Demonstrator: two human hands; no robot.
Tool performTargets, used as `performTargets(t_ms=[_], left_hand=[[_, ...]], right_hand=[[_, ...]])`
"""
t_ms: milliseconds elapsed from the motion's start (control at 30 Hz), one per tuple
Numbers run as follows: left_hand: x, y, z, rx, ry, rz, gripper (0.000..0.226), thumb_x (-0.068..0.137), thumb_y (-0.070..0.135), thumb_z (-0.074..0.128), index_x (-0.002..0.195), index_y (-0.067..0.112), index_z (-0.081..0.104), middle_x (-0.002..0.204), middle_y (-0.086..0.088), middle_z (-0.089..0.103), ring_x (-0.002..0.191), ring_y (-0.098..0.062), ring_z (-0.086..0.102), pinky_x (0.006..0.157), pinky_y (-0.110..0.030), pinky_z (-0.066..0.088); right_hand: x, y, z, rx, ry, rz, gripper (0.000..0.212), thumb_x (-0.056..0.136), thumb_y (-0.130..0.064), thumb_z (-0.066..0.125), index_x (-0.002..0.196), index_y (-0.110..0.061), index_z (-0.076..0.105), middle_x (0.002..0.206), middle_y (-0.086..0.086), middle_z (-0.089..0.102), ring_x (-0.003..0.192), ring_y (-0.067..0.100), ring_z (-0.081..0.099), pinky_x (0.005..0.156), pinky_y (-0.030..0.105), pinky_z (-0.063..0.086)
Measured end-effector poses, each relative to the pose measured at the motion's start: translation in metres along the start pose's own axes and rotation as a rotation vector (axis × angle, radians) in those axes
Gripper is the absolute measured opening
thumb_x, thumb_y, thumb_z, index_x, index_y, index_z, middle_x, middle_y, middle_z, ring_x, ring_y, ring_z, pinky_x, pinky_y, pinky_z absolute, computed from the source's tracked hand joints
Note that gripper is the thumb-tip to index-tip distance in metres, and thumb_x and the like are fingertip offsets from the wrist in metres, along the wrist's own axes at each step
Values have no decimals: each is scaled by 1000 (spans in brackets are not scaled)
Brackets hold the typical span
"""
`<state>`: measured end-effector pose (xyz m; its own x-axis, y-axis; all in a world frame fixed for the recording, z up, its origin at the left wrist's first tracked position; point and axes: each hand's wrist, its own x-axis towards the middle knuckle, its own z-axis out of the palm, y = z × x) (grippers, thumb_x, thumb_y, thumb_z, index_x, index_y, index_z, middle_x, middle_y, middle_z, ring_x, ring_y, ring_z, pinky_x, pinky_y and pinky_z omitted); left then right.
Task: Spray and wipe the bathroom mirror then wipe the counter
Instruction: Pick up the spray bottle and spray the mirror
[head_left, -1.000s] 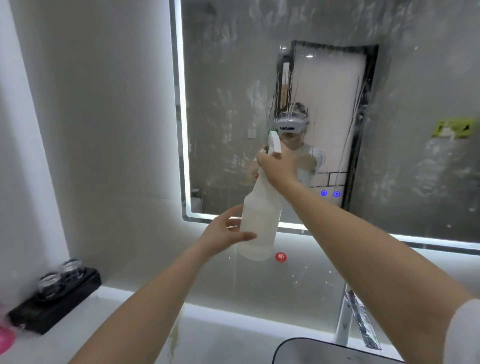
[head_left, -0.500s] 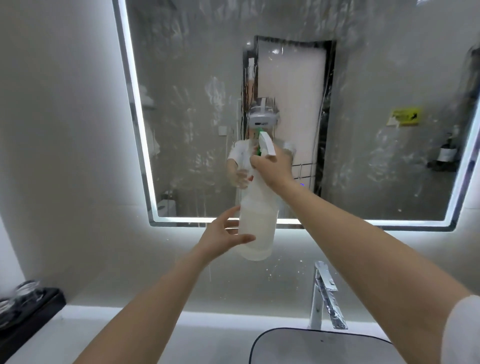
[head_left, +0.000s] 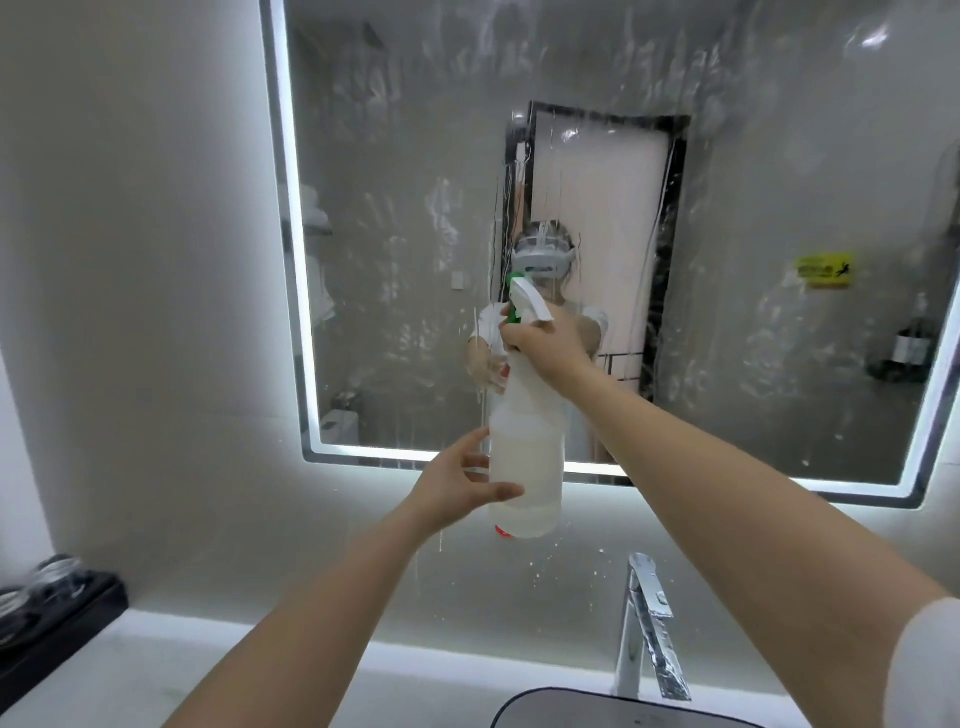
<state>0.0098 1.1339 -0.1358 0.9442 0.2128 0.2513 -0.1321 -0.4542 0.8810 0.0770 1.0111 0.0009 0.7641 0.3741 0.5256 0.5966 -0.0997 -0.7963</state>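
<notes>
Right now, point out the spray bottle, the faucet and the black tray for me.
spray bottle (head_left: 535, 452), head view, on its translucent body.
faucet (head_left: 647, 608), head view, on the chrome spout.
black tray (head_left: 62, 629), head view, on its front wall.

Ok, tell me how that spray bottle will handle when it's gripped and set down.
The spray bottle looks like translucent plastic, so it probably squashes slightly under a grip. Liquid fills only its lower part: likely fairly light and bottom-heavy. Tall and narrow, it might tip if knocked.
</notes>
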Motion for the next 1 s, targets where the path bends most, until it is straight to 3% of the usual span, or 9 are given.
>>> performTargets(t_ms=[167,333,433,500,667,733,833,900,1000], left_hand=[[-4,-2,-9,-10,18,-9,84,67,30,85,138,40,41,116,2,61,95,-7,66,74,-17,48],[-5,-4,-17,-47,-15,-18,78,67,24,86,132,39,44,112,11,64,93,-5,68,84,-24,51],[-3,-6,-11,-76,-48,-21,80,69,20,85,136,36,44,115,6,67,93,-9,69,91,-33,53],[-1,-6,-4,-91,-67,-22,82,70,18,84,139,33,43,117,5,66,93,-8,69,91,-32,53],[7,5,24,-107,-149,-5,82,71,19,83,139,36,41,124,4,63,96,-8,68,91,-33,53],[12,11,38,-109,-166,1,80,70,22,84,135,40,40,125,5,61,100,-9,67,90,-32,54],[19,20,63,-106,-202,25,79,70,21,84,132,44,40,125,4,62,103,-11,65,90,-33,54],[21,27,81,-116,-234,35,79,71,20,83,134,42,41,123,5,64,100,-8,67,89,-31,53],[21,37,109,-130,-302,53,70,74,17,81,126,45,43,117,12,66,95,-4,68,82,-23,52]], right_hand=[[1,-5,12,27,-4,13,13,78,4,52,76,-9,51,64,4,50,32,2,48,36,13,36],[0,-1,15,27,19,39,9,78,1,53,80,-8,52,67,5,51,33,2,50,37,14,39],[-5,3,11,28,48,35,13,79,1,53,78,-12,51,68,2,50,33,0,48,37,12,38],[-8,7,3,-1,99,31,17,79,1,52,72,-14,49,63,0,48,35,0,46,38,13,37],[-11,17,-28,-131,153,50,7,74,-8,54,68,-11,51,69,15,59,64,29,63,63,43,51],[-14,23,-45,-125,191,69,4,70,-17,55,69,-15,51,76,13,62,64,18,65,72,41,53],[-21,29,-72,-136,270,93,4,65,-16,53,64,-17,49,68,7,58,73,34,65,75,45,54],[-29,28,-90,-160,310,111,9,73,-13,56,70,-19,51,65,0,57,67,23,61,68,30,51],[-42,34,-118,-124,353,113,16,82,-7,56,74,-18,49,63,-5,54,39,0,51,44,12,39]])
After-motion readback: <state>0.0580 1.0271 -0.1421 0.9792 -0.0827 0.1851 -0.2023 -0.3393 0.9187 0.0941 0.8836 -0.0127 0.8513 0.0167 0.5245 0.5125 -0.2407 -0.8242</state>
